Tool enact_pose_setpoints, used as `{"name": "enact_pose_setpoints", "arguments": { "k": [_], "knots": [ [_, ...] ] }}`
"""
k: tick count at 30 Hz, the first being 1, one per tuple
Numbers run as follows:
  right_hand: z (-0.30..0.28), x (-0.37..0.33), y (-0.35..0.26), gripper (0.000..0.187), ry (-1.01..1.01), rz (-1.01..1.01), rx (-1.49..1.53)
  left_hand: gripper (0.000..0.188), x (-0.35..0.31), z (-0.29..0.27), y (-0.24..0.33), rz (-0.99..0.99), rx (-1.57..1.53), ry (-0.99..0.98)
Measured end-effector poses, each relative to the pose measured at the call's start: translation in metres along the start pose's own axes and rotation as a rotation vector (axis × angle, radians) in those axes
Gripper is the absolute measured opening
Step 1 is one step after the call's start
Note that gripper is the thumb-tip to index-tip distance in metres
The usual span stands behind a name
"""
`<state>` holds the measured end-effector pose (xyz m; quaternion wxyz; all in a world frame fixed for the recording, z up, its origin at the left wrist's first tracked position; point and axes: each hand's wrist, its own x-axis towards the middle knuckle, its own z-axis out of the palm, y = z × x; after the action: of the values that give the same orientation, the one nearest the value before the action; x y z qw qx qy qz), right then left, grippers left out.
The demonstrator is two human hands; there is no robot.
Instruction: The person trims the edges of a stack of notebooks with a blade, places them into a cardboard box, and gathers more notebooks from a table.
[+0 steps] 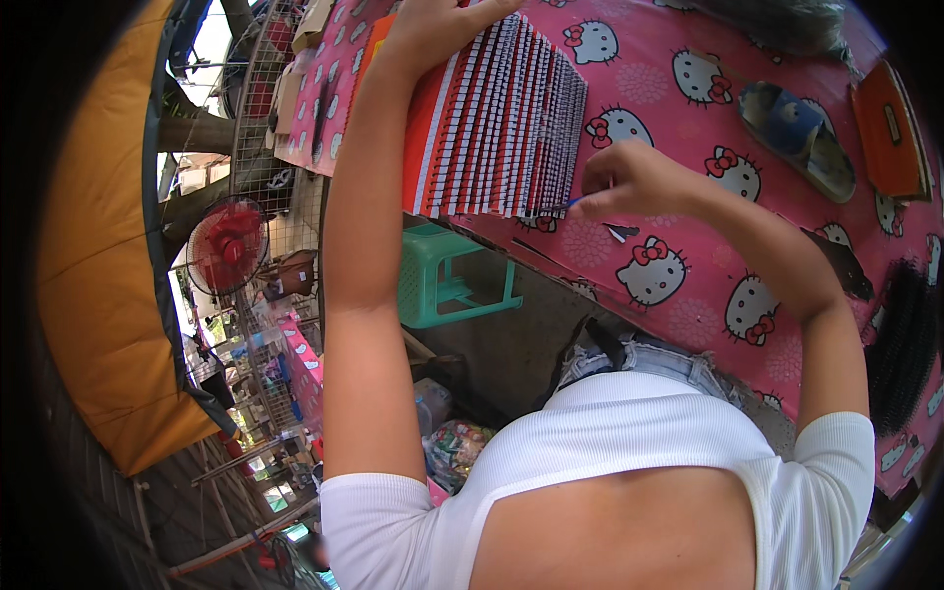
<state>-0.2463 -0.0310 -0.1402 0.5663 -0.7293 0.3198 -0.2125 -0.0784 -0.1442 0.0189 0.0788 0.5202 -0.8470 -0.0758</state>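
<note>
A row of red-covered notebooks [501, 118] stands packed together on the pink patterned tablecloth, with white and black binding edges facing up and toward me. My left hand [442, 29] rests over the far left of this row, fingers stretched out and partly cut off by the upper edge of the view. At the near right corner, my right hand [629, 177] is closed in a pinch on a thin blue-tipped stick [574, 202]. Its tip is beside the lowest bindings; whether it touches them I cannot tell. Most of the stick is hidden by my fingers.
A blue slipper [798, 138] lies on the table at the right, beside an orange-red booklet [890, 133]. Black coils [900, 354] lie at the right edge. A green plastic stool [423, 280] stands below the table, and a red fan [228, 244] at the left.
</note>
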Motion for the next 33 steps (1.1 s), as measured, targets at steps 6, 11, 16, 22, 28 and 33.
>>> {"name": "enact_pose_setpoints", "arguments": {
  "k": [6,11,16,22,28,33],
  "knots": [
    [0.01,-0.007,0.011,0.034,0.109,-0.109,-0.21,0.042,0.0,0.001,0.001,0.005,-0.028,0.015],
    [0.015,-0.011,0.028,0.047,0.364,-0.517,-0.67,0.039,-0.001,0.001,0.004,0.004,-0.065,0.018],
    [0.012,-0.003,0.024,0.033,0.202,-0.389,-0.409,0.038,0.0,0.0,0.007,0.009,-0.091,0.005],
    [-0.008,0.005,0.003,0.03,-0.223,0.433,0.235,0.038,-0.001,0.0,0.005,0.006,-0.041,0.008],
    [0.013,-0.009,0.029,0.037,0.349,-0.47,-0.525,0.039,0.0,-0.001,0.005,-0.002,-0.034,0.0],
    [0.017,0.0,0.027,0.037,0.327,-0.492,-0.545,0.039,0.001,-0.001,0.006,-0.007,-0.039,0.002]
  ]
}}
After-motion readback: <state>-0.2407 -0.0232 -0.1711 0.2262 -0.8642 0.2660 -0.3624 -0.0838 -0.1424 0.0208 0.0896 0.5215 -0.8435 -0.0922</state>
